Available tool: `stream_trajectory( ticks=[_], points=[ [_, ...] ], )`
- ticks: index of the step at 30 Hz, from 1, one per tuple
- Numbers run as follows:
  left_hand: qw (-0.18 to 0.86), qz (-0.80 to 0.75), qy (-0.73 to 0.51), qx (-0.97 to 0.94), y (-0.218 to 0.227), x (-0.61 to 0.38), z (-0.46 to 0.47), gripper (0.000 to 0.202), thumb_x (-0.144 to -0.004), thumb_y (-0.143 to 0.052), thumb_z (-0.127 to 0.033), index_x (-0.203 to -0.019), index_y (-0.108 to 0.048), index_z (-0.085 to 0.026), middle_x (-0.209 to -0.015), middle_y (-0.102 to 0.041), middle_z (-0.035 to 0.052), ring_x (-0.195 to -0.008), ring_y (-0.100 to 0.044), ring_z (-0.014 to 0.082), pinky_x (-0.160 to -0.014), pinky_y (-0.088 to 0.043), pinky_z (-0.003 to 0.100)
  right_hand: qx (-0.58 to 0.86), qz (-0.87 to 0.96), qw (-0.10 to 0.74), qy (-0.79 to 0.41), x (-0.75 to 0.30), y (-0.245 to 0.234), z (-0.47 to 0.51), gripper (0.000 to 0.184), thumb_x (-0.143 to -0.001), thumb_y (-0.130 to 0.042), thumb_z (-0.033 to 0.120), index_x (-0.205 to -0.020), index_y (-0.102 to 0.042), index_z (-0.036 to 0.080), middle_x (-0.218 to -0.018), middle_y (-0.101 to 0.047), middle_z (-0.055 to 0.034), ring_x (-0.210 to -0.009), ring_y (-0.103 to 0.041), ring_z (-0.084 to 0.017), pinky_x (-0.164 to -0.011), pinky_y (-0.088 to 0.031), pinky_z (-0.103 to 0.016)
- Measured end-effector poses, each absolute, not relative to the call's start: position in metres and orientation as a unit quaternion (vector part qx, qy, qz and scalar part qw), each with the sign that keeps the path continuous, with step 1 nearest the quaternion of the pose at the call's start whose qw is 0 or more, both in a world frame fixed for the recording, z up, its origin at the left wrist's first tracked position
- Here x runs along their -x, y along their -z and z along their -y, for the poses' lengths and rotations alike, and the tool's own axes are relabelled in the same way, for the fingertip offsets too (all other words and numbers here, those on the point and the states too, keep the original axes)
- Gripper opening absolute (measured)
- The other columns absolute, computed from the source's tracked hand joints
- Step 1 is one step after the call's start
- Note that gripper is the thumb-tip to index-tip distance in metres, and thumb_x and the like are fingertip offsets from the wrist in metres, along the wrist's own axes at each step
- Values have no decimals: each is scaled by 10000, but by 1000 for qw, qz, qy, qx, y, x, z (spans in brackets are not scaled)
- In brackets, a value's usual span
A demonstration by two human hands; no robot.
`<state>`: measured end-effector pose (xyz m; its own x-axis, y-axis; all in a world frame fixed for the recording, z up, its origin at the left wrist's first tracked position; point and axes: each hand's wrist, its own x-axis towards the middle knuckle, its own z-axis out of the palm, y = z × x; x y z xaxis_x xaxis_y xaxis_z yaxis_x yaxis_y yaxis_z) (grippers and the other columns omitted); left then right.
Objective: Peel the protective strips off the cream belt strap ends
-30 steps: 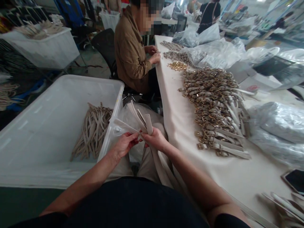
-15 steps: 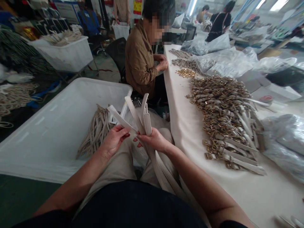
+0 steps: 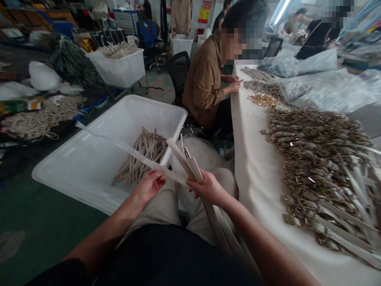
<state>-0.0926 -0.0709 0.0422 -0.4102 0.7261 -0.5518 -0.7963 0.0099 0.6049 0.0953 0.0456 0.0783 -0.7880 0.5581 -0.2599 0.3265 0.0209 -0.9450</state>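
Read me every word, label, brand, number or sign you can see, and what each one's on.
Nothing here is readable.
Red-and-yellow poster in the background: markings too small and blurred.
Straps in the right hand, buckled straps on the covered table: no legible text.

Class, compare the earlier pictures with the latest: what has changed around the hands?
The left hand has moved away from the right hand, and a pale strip now stretches farther left, over the white bin. The right hand still grips its straps; the buckled pile stays put.

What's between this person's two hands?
In the head view, a pale strip crosses the gap between the left hand and right hand.
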Motion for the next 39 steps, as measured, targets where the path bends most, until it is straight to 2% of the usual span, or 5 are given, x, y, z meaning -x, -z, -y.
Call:
stream_trajectory(
  ticks=[6,11,16,23,39],
  points=[
    [615,-429,-661,-11,-30,65,66,310,-574,-961,-158,-799,-750,-127,-736,-716,29,-616,-631,117,-600,-538,230,334,676,86,-651,-91,-76,-38,176,-830,-649,319,-903,-569,180,-761,-673,-5,-542,-623,-113,-485,-523,-222],
    [586,-451,-673,2,-32,73,64,271,-573,-945,-109,-729,-727,-148,-639,-662,-13,-542,-572,89,-588,-521,227,306,635,60,-707,-118,-85,-40,260,-799,-683,385,-898,-578,169,-772,-694,-23,-545,-609,-107,-518,-545,-237],
    [655,-429,-620,-52,-33,46,59,282,-588,-956,-195,-760,-741,-132,-683,-686,26,-599,-609,120,-606,-512,243,345,643,115,-674,-115,-73,-37,227,-782,-685,337,-886,-563,177,-721,-673,-1,-526,-615,-120,-468,-530,-234],
    [586,-483,-649,-44,-34,80,50,334,-516,-975,-166,-700,-698,-136,-605,-618,-40,-531,-541,71,-557,-512,200,341,620,99,-700,-139,-79,-42,151,-796,-665,214,-900,-571,157,-738,-710,-13,-506,-636,-107,-477,-508,-206],
    [629,-492,-594,-97,-44,57,34,295,-567,-937,-158,-759,-718,-113,-627,-640,-18,-543,-556,77,-562,-533,197,392,598,185,-674,-128,-72,-45,151,-778,-644,55,-851,-572,166,-667,-676,26,-475,-634,-103,-439,-497,-177]
  ],
)
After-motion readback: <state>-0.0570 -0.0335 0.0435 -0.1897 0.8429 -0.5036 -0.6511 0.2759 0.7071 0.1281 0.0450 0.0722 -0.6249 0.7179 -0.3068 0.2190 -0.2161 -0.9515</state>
